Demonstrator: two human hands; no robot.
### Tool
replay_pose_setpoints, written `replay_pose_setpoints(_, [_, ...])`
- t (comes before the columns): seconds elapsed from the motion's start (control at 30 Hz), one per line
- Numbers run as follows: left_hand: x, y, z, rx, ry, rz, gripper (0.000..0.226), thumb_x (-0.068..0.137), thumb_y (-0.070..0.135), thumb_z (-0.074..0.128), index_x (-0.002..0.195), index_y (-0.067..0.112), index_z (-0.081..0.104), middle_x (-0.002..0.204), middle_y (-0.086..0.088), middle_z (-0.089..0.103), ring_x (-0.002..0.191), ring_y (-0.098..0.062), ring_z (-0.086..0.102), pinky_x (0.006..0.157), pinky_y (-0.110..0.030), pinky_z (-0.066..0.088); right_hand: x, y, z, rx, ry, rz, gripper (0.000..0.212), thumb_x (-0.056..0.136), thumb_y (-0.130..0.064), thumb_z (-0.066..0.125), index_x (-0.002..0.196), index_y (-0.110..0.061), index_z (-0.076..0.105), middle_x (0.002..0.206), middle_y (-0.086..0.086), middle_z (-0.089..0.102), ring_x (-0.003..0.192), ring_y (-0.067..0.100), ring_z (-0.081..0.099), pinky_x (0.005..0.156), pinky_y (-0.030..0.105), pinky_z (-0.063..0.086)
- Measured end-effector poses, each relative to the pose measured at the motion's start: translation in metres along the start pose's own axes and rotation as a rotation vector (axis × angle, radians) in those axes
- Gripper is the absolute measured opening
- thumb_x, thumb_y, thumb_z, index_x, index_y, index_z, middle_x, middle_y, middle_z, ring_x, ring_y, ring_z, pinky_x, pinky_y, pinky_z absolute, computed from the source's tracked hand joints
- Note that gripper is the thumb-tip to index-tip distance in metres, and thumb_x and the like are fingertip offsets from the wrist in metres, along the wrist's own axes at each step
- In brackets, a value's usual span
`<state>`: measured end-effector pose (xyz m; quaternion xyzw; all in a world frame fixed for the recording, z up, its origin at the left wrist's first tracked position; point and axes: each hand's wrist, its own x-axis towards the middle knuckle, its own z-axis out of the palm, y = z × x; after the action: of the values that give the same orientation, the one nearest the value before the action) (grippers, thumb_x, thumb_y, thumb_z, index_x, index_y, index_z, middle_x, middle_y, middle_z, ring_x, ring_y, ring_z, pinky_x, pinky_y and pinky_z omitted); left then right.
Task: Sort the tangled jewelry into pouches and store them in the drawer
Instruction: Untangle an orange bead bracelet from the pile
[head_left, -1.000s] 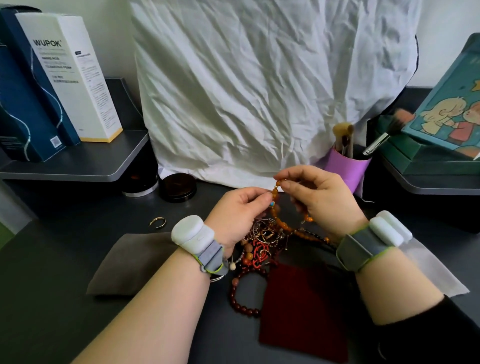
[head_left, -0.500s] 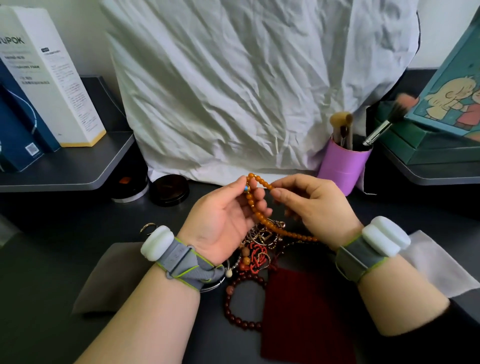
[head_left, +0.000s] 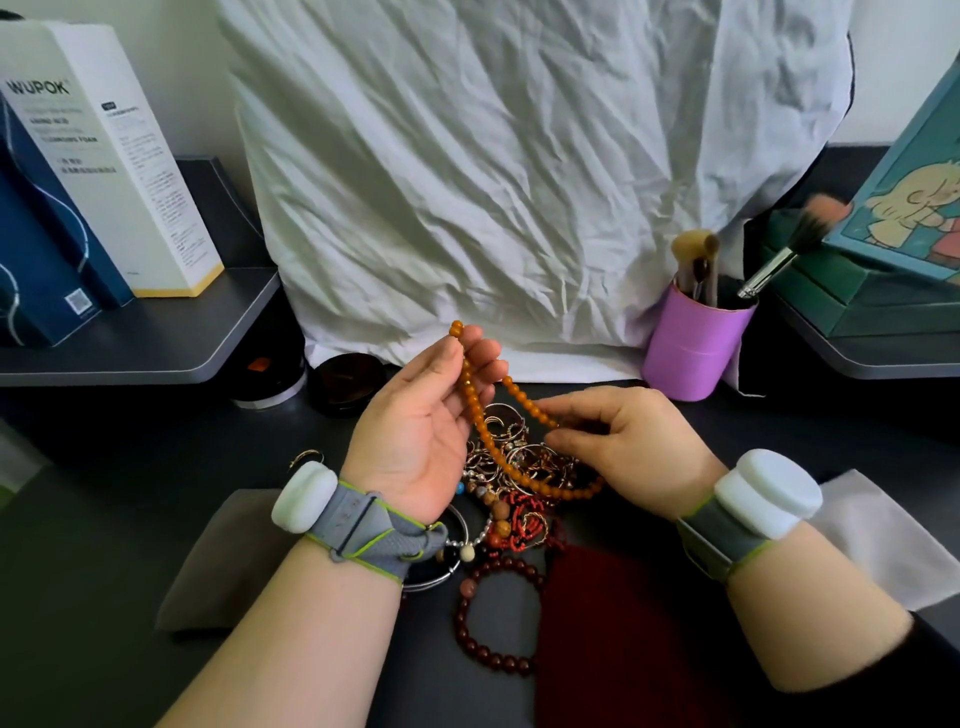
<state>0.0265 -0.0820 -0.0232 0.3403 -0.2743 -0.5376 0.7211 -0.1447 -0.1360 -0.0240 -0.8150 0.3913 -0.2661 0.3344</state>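
Note:
An orange bead strand (head_left: 485, 431) loops up from a tangled jewelry pile (head_left: 511, 467) on the dark desk. My left hand (head_left: 423, 421), palm up, pinches the strand's top between thumb and fingers. My right hand (head_left: 623, 447) grips the strand's other side a little lower. A dark red bead bracelet (head_left: 491, 618) lies below the pile. A dark red pouch (head_left: 618, 639) lies at the front right, a grey pouch (head_left: 228, 561) at the front left under my left forearm, and a white pouch (head_left: 878, 540) behind my right wrist.
A crumpled white cloth (head_left: 519, 171) hangs at the back. A purple cup (head_left: 693, 348) with makeup brushes stands at its right. Two round dark jars (head_left: 348, 382) sit at the left of the cloth. Boxes (head_left: 119, 171) stand on the left shelf. A small ring (head_left: 307, 457) lies by my left wrist.
My left hand has turned palm up and lifted the orange strand higher. My right hand has slid down along the strand. The strand now hangs in a long loop out of the pile.

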Motion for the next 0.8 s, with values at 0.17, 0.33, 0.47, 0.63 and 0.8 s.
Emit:
replay_pose_setpoints(0.17, [-0.003,-0.004,0.002,0.06,-0.005,0.047,0.027,0.077,0.019,0.059,0.1,0.007,0.067,0.094,-0.008,0.074,0.088,-0.019,0.071,0.079,-0.022,0.054,-0.003,-0.009,0.002,-0.252,-0.067,-0.148,0.029,0.083,-0.023,0.068,0.11,-0.035,0.069,0.08,-0.002,0.062,0.08,0.011,0.058,0.079,0.025,0.043])
replay_pose_setpoints(0.33, [-0.005,-0.014,0.002,0.305,0.026,0.128,0.023,0.08,0.019,0.066,0.099,0.008,0.073,0.094,-0.013,0.074,0.089,-0.025,0.071,0.081,-0.032,0.056,-0.007,-0.02,0.005,-0.273,-0.067,-0.258,0.025,0.084,-0.022,0.067,0.108,-0.023,0.071,0.084,0.002,0.063,0.082,0.015,0.059,0.079,0.027,0.043])
replay_pose_setpoints(0.47, [-0.006,-0.02,-0.001,0.576,-0.026,0.197,0.012,0.084,0.025,0.066,0.089,0.026,0.076,0.087,-0.003,0.076,0.087,-0.017,0.072,0.081,-0.029,0.053,-0.009,-0.024,0.005,-0.158,-0.032,-0.269,0.025,0.078,-0.008,0.069,0.1,-0.019,0.073,0.088,-0.006,0.067,0.085,0.009,0.061,0.082,0.019,0.044])
replay_pose_setpoints(0.63, [-0.006,-0.02,-0.002,0.775,-0.026,0.195,0.015,0.089,0.029,0.062,0.09,0.034,0.075,0.091,0.008,0.075,0.089,-0.009,0.069,0.081,-0.031,0.052,-0.013,-0.025,0.0,0.107,0.068,-0.209,0.031,0.075,0.0,0.071,0.092,-0.025,0.074,0.082,-0.011,0.072,0.076,0.005,0.066,0.075,0.023,0.052])
replay_pose_setpoints(0.8, [-0.014,-0.019,0.0,0.818,-0.1,0.063,0.017,0.091,0.035,0.056,0.089,0.033,0.073,0.072,-0.006,0.069,0.061,-0.017,0.06,0.046,-0.033,0.048,-0.012,-0.025,-0.002,0.093,0.219,-0.206,0.022,0.072,-0.007,0.076,0.08,-0.027,0.071,0.07,-0.01,0.067,0.059,0.006,0.059,0.06,0.031,0.053])
